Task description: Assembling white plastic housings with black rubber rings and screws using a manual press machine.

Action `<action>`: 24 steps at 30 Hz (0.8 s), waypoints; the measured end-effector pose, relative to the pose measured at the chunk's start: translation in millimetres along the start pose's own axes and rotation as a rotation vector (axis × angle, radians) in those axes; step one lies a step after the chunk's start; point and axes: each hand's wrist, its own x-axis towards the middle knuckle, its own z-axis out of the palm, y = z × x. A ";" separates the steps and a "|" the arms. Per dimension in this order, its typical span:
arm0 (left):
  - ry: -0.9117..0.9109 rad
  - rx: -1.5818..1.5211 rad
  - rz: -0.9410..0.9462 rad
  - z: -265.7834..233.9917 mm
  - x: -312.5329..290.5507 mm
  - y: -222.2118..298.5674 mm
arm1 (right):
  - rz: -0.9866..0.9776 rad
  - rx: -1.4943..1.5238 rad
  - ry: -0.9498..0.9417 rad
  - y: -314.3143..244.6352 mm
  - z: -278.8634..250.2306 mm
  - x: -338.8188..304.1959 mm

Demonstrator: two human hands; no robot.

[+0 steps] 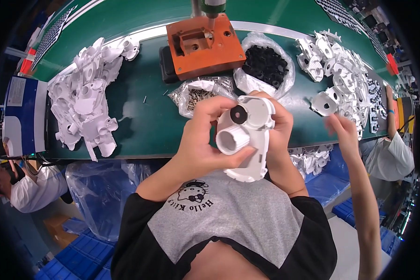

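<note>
Both my hands hold a white plastic housing [254,165] above the table's near edge. A black ring [238,115] with a hole in its middle sits at the housing's upper left. Below it a ribbed white cylinder [232,140] sticks out; whether it is a separate part I cannot tell. My left hand [203,137] closes on the left side, its thumb along the cylinder and its fingertips by the black ring. Around the right side and back wraps my right hand [281,126], some of its fingers hidden behind the housing.
An orange fixture block [205,63] stands under a tool tip [212,21]. Nearby are a bag of screws [199,97] and a bag of black parts [266,65]. White housings pile up left [86,98] and right [343,77]. Another person's hand [344,133] reaches in at right.
</note>
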 end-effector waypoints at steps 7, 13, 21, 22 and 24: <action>0.024 0.168 -0.033 0.7 3.0 4.3 | 0.061 0.272 0.114 14.3 6.5 -5.6; -0.065 0.462 0.023 -5.2 2.1 10.0 | 0.087 0.356 0.103 14.9 5.7 -9.3; -0.014 0.427 -0.073 -5.4 1.5 3.6 | 0.211 0.489 0.118 19.2 -0.8 -23.3; -0.030 0.464 -0.055 -6.1 1.0 3.3 | 0.227 0.507 0.119 20.2 -2.2 -25.2; -0.017 0.483 -0.053 -7.8 -1.8 1.6 | 0.260 0.546 0.117 23.7 -4.9 -28.3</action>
